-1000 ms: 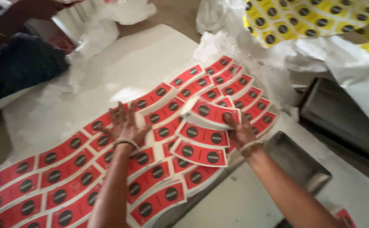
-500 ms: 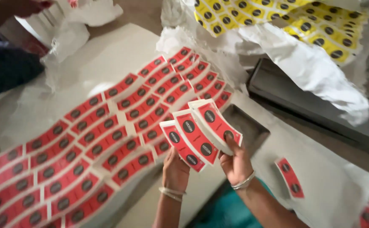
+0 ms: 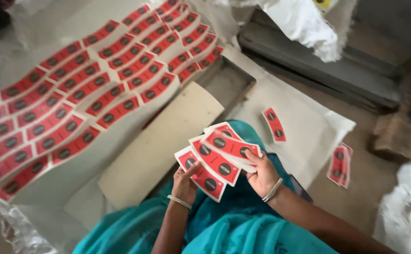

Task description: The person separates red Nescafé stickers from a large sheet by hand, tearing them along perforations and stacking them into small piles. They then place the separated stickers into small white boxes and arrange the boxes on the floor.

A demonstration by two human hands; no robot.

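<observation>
labels in hand: fanned red labels (image 3: pixel 217 157) sit over the teal lap, clear of the counter (image 3: pixel 50 181); loosely stacked

left hand (image 3: pixel 185 184): grip pinches the fan's lower corner from below

right hand (image 3: pixel 262 175): grip curls around the fan's right end, thumb on top

risk: the fan looks slippery; any slack and labels probably slide to the floor by the stray labels (image 3: pixel 339 164)

other risk: an elbow could nudge the laid-out rows (image 3: pixel 78 89)

Soft, even daylight, brightest on the far white sheeting (image 3: pixel 304 21), which glares nearly blank. Shadows faint. Slight motion blur overall; far-left corner dark; edges mildly stretched by the wide lens.
</observation>
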